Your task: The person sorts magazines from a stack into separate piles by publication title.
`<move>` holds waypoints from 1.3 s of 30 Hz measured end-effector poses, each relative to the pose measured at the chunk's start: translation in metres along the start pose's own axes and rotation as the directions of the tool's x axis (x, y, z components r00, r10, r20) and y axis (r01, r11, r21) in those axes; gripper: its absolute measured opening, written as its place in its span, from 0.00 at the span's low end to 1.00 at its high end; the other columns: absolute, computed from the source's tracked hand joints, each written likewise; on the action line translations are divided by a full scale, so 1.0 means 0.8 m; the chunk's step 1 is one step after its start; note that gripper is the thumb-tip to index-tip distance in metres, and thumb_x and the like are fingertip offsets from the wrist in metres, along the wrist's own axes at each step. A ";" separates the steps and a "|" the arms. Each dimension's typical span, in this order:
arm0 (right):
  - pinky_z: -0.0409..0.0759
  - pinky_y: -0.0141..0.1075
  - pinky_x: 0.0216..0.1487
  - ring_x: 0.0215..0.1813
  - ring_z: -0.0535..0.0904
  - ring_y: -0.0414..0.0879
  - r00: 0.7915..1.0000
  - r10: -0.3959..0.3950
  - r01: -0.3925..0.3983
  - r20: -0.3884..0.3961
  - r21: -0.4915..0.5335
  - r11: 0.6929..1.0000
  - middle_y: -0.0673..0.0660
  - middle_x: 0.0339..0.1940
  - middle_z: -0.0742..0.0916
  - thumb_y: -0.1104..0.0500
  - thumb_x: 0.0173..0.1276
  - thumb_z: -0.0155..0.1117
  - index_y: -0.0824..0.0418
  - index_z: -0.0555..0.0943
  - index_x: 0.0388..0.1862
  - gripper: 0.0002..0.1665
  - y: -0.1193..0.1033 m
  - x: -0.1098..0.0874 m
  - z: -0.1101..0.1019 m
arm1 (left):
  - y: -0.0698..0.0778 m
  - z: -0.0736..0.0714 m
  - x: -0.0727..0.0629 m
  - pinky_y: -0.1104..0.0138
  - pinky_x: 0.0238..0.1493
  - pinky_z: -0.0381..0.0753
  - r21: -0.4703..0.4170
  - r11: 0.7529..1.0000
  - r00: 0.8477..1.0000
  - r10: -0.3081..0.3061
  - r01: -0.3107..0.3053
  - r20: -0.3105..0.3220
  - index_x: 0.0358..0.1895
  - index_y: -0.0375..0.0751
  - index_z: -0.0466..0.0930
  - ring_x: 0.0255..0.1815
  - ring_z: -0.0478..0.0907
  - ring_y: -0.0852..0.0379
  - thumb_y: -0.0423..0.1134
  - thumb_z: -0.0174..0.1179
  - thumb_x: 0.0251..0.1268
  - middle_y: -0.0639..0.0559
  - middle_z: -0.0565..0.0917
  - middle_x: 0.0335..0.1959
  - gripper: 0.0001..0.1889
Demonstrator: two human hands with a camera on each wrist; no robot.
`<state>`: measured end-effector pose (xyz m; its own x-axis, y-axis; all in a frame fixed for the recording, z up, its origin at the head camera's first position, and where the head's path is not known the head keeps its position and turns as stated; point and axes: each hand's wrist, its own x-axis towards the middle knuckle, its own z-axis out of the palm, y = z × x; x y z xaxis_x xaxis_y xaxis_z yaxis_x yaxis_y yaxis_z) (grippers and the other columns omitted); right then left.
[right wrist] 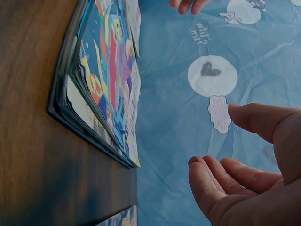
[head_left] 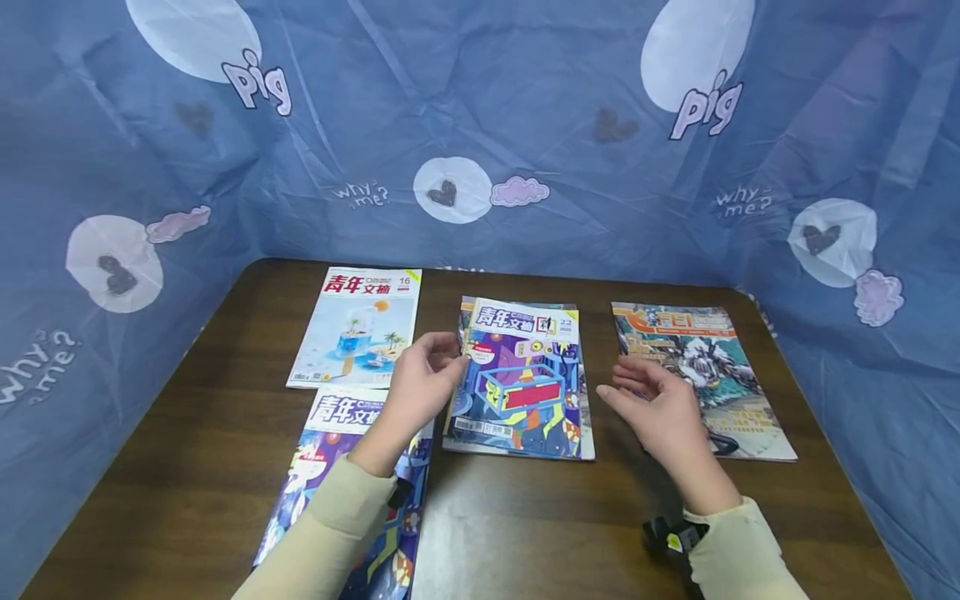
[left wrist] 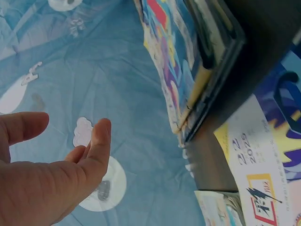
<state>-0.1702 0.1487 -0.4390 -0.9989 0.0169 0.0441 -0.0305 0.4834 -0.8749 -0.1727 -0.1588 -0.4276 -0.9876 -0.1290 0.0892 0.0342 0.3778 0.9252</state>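
Observation:
In the head view a pile of magazines (head_left: 525,400) lies mid-table, its top cover purple and blue with a blue-and-red box drawn on it. Beside its left edge is my left hand (head_left: 423,379), thumb and fingers loosely bent with a gap between them. The left wrist view shows that hand (left wrist: 61,165) apart from the pile and holding nothing. To the pile's right hovers my right hand (head_left: 663,408), palm turned inward, partly covering an orange-titled magazine (head_left: 727,375). Nothing lies between its fingers in the right wrist view, where the pile (right wrist: 110,70) shows several stacked edges.
At the back left lies a magazine with an ice-pop cover (head_left: 356,333). Below it, a purple magazine (head_left: 300,483) is partly hidden by my left forearm. Blue printed cloth (head_left: 480,108) surrounds the brown wooden table (head_left: 187,442) at the back and sides.

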 end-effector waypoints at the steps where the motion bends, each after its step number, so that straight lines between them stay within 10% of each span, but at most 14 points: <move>1: 0.81 0.31 0.52 0.58 0.83 0.51 1.000 0.005 -0.005 0.001 -0.004 1.000 0.61 0.58 0.85 0.48 0.65 0.76 0.64 0.78 0.66 0.36 0.000 -0.002 0.000 | -0.001 0.000 0.001 0.54 0.52 0.82 0.008 1.000 1.000 -0.008 0.008 0.002 0.60 0.29 0.78 0.50 0.83 0.44 0.33 0.66 0.66 0.37 0.83 0.53 0.21; 39: 0.84 0.42 0.49 0.51 0.85 0.54 0.987 0.135 -0.131 0.082 -0.052 0.990 0.63 0.50 0.87 0.60 0.66 0.75 0.71 0.78 0.63 0.29 0.024 -0.034 0.041 | -0.021 0.035 0.130 0.54 0.44 0.80 0.371 0.914 0.974 -0.211 0.167 0.083 0.49 0.28 0.76 0.41 0.76 0.46 0.40 0.62 0.64 0.37 0.81 0.43 0.18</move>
<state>-0.1451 0.1286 -0.4729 -0.9934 0.0103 -0.1144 0.1030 0.5216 -0.8470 -0.2806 -0.1526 -0.4441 -0.9818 -0.1290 -0.1396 -0.1901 0.6638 0.7234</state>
